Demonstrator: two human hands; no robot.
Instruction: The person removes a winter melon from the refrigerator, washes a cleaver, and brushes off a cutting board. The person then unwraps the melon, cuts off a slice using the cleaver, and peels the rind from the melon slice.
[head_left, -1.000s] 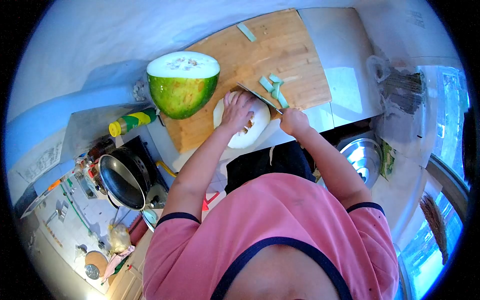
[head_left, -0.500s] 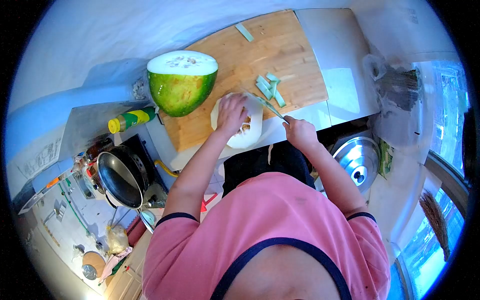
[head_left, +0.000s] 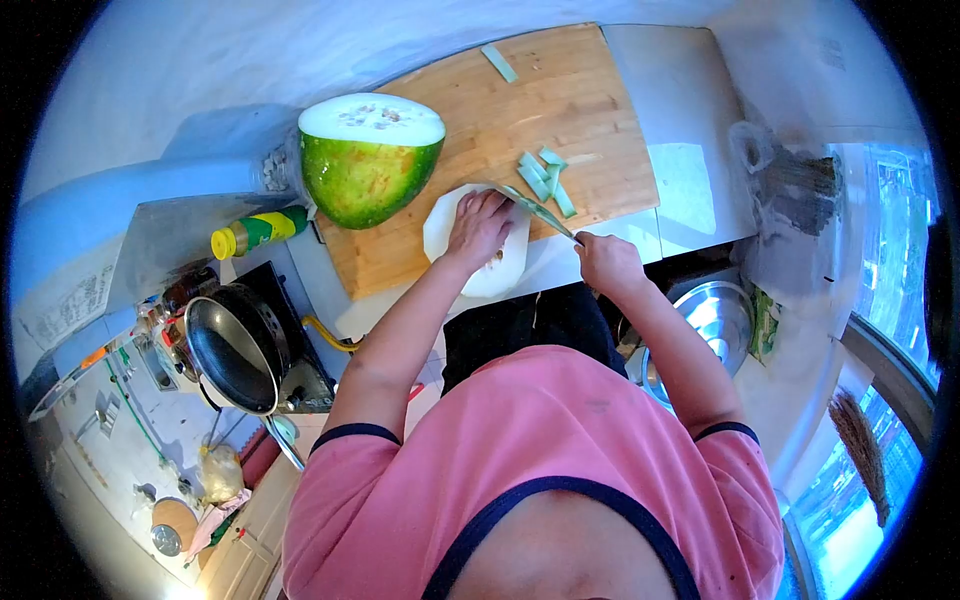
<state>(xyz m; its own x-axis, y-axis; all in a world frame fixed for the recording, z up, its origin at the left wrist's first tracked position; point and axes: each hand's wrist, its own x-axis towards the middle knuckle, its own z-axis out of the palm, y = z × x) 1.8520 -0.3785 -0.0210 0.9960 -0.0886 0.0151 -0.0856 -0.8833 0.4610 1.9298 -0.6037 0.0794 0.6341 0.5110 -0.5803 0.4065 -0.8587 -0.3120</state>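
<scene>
My left hand (head_left: 481, 228) lies on a thick white melon slice (head_left: 508, 262), fingers bent over its upper part. The slice rests at the front edge of the wooden cutting board (head_left: 480, 130). My right hand (head_left: 609, 263) is closed round the handle of a knife (head_left: 545, 214), whose blade reaches the slice's upper right edge. Several pale green rind strips (head_left: 541, 177) lie on the board beyond the knife. A large cut green melon (head_left: 366, 175) stands at the board's left, its white face up.
A yellow-capped green bottle (head_left: 258, 231) lies left of the board. Farther left, a black pan (head_left: 233, 353) sits by the stove. A round metal lid or basin (head_left: 716, 322) is at the right. One more rind strip (head_left: 498, 63) lies near the board's far edge.
The knife and my right hand have moved a little right and towards me, along the slice's edge. My left hand stays on the slice, its fingers slightly shifted. The whole view has shifted slightly.
</scene>
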